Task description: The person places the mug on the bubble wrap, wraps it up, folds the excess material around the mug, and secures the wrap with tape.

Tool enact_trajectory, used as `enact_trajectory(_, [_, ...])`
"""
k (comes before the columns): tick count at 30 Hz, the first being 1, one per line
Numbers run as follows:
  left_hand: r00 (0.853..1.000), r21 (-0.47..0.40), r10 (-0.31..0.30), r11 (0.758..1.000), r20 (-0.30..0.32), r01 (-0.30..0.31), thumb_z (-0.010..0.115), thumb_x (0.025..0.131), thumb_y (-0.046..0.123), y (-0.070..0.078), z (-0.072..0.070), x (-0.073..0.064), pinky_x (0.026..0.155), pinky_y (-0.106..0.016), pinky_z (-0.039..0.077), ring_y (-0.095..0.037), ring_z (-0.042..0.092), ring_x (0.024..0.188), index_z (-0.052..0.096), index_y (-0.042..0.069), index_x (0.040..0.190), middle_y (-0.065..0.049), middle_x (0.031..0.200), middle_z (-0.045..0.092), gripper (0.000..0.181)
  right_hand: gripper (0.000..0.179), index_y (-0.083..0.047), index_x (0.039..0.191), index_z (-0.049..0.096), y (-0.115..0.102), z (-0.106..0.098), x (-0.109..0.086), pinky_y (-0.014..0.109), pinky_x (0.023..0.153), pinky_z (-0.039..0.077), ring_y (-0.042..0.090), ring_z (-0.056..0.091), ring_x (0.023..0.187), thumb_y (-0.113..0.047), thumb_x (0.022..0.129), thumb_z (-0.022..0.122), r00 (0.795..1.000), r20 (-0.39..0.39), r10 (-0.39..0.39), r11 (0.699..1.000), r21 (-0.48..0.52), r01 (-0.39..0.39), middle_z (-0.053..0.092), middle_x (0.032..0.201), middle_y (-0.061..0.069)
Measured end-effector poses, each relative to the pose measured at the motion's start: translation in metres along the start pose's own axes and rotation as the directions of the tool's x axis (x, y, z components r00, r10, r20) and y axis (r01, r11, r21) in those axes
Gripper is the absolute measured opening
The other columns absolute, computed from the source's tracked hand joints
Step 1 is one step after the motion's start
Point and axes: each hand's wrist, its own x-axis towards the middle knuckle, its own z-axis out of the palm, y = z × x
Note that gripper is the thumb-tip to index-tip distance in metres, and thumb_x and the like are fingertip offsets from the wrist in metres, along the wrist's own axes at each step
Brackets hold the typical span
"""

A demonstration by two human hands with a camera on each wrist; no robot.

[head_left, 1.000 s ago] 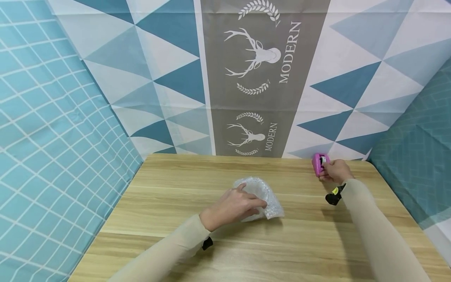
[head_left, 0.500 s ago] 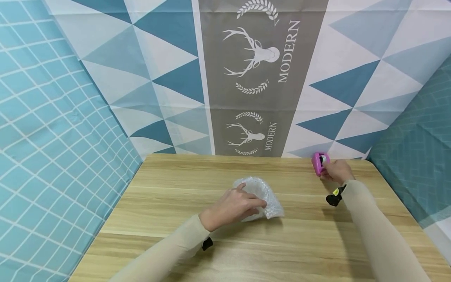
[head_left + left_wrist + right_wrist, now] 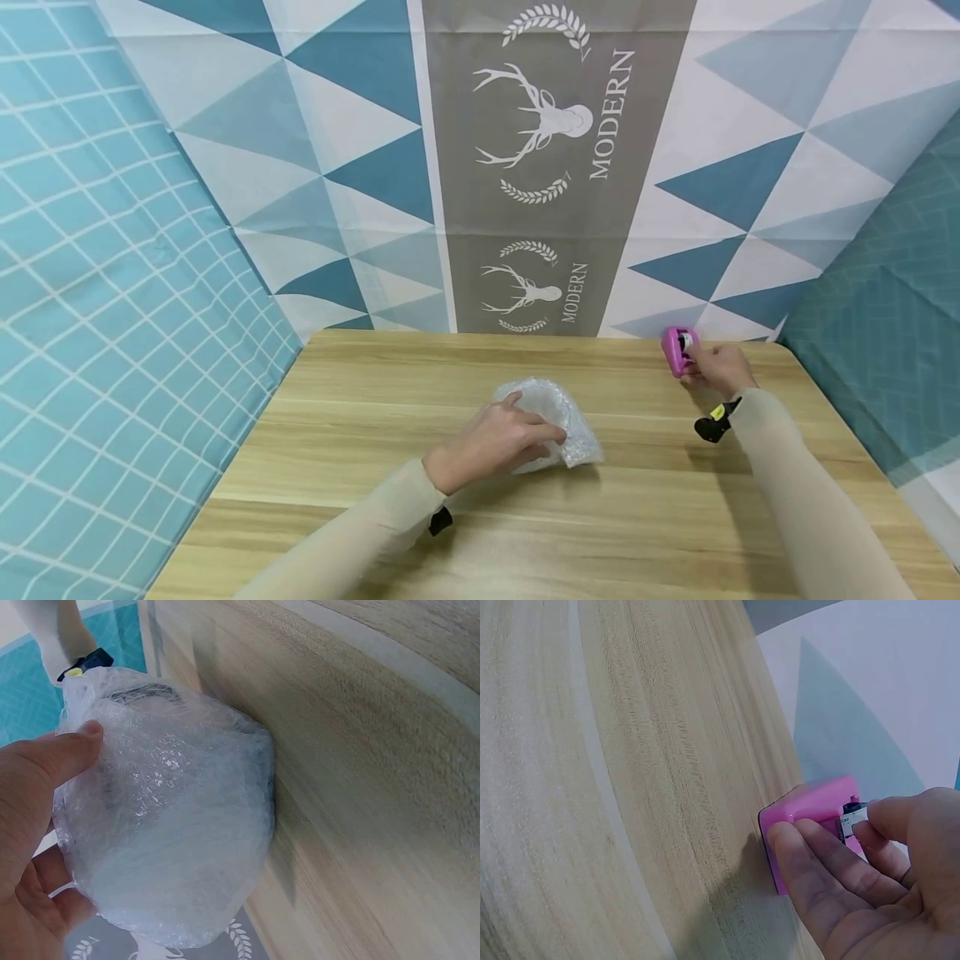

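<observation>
A bubble-wrapped bundle [image 3: 581,437] stands on the middle of the table, and my left hand [image 3: 498,440] grips its near side. In the left wrist view, the thumb lies on the crinkled clear bubble wrap [image 3: 172,802] and other fingers reach behind its edge; what is inside cannot be made out. At the back right, my right hand [image 3: 722,368] holds a pink tape dispenser [image 3: 673,352]. From the right wrist, fingers press along the side of the pink body [image 3: 810,802], while the thumb touches a small roll [image 3: 851,823] with a white label and black parts.
The wood-grain table [image 3: 360,492] meets a patterned cloth backdrop [image 3: 360,167] along its back edge. Blue grid cloth [image 3: 112,292] hangs at the left, teal cloth [image 3: 885,308] at the right. Black wrist straps [image 3: 712,423] show beside the sleeves.
Both hands keep their places on the bubble-wrapped bundle and the tape dispenser. Only the head view has shifted very slightly.
</observation>
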Motion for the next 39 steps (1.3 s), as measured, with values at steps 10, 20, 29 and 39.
enact_trajectory(10, [1.0, -0.005, -0.015, 1.0, 0.008, 0.015, 0.075, 0.095, 0.03, -0.001, -0.001, 0.0, 0.101, -0.049, 0.055, -0.002, 0.073, 0.097, 0.072, 0.027, 0.121, 0.013, 0.107, 0.078, 0.026, 0.053, 0.017, 0.127, 0.052, 0.002, 0.0, 0.002, 0.027, 0.071, 0.063, 0.013, 0.076, 0.073, -0.032, 0.109, 0.045, 1.0, -0.002, -0.021, 1.0, -0.01, 0.021, 0.075, 0.081, 0.005])
enact_trajectory(20, [1.0, -0.019, -0.003, 1.0, -0.019, 0.003, 0.076, 0.094, 0.027, -0.002, -0.002, 0.001, 0.099, -0.049, 0.056, -0.003, 0.073, 0.095, 0.073, 0.026, 0.118, 0.012, 0.106, 0.078, 0.024, 0.058, 0.011, 0.124, 0.058, -0.003, 0.003, -0.004, 0.029, 0.086, 0.056, 0.014, 0.073, 0.084, -0.042, 0.105, 0.049, 0.995, -0.097, -0.016, 0.992, -0.124, 0.004, 0.077, 0.089, 0.008])
enact_trajectory(29, [1.0, -0.032, -0.005, 0.999, -0.023, 0.004, 0.076, 0.094, 0.028, -0.002, 0.001, -0.001, 0.099, -0.049, 0.056, -0.003, 0.073, 0.094, 0.073, 0.026, 0.117, 0.012, 0.104, 0.078, 0.024, 0.063, 0.011, 0.123, 0.063, -0.003, 0.001, -0.011, 0.045, 0.097, 0.049, 0.025, 0.069, 0.095, -0.046, 0.106, 0.046, 0.984, -0.177, -0.006, 0.988, -0.155, -0.021, 0.077, 0.092, 0.013])
enact_trajectory(39, [1.0, -0.053, -0.019, 0.998, -0.003, 0.019, 0.076, 0.094, 0.028, 0.0, -0.001, -0.001, 0.101, -0.051, 0.055, -0.002, 0.073, 0.093, 0.072, 0.026, 0.118, 0.014, 0.103, 0.078, 0.024, 0.063, 0.014, 0.134, 0.054, 0.0, 0.002, -0.012, 0.019, 0.072, 0.05, 0.012, 0.072, 0.081, -0.042, 0.105, 0.05, 0.985, -0.171, 0.033, 0.994, -0.099, -0.05, 0.077, 0.091, 0.011])
